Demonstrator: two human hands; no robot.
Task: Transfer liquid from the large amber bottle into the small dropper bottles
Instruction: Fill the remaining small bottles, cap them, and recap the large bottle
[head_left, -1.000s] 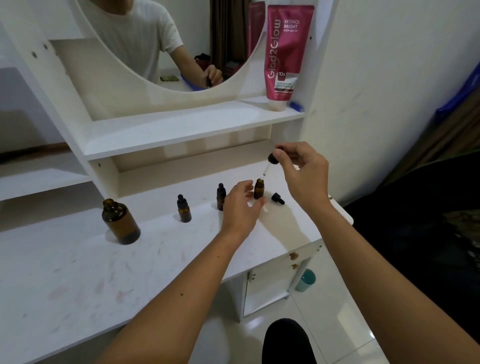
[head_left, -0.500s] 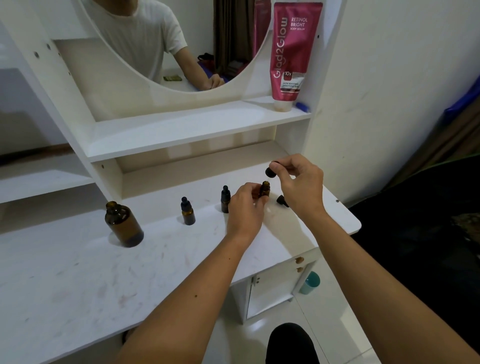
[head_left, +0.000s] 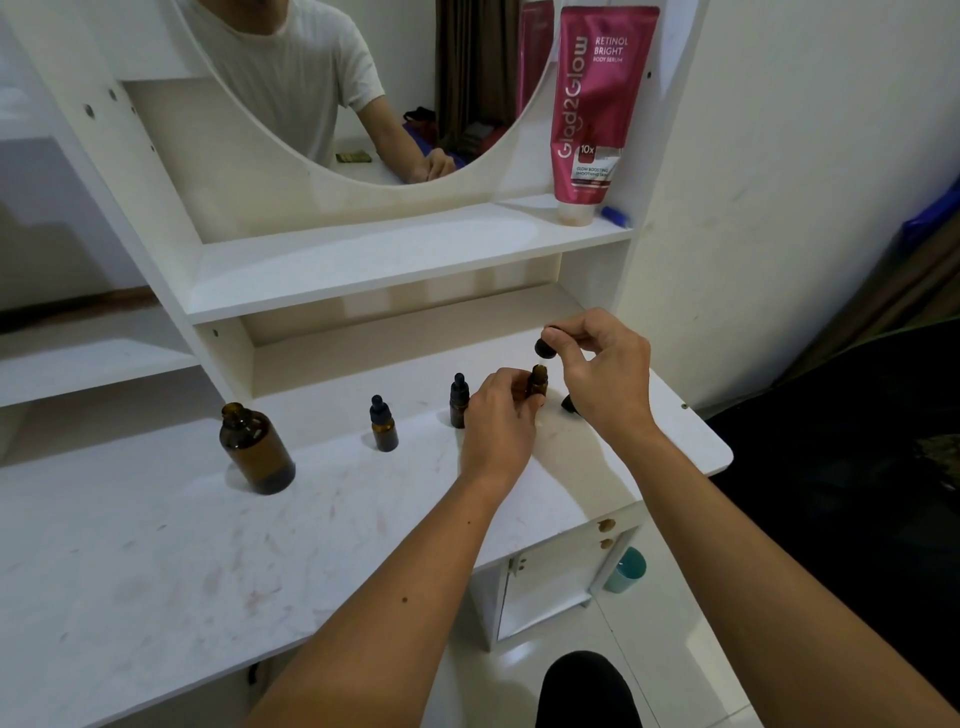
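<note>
Your left hand (head_left: 498, 415) holds an uncapped small dropper bottle (head_left: 538, 382) upright on the white worktop (head_left: 156, 545), fingers curled around it. Your right hand (head_left: 605, 364) pinches a black dropper (head_left: 544, 347) just above its mouth. The large amber bottle (head_left: 254, 449) stands open, well to the left.

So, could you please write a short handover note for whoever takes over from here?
Left hand grips the open small bottle on the desk.
Right hand pinches a black dropper just above its mouth.
Two capped dropper bottles stand left of it; the large amber bottle stands uncapped, far left. A loose black cap lies by the right hand.
Fill levels unclear.
</note>
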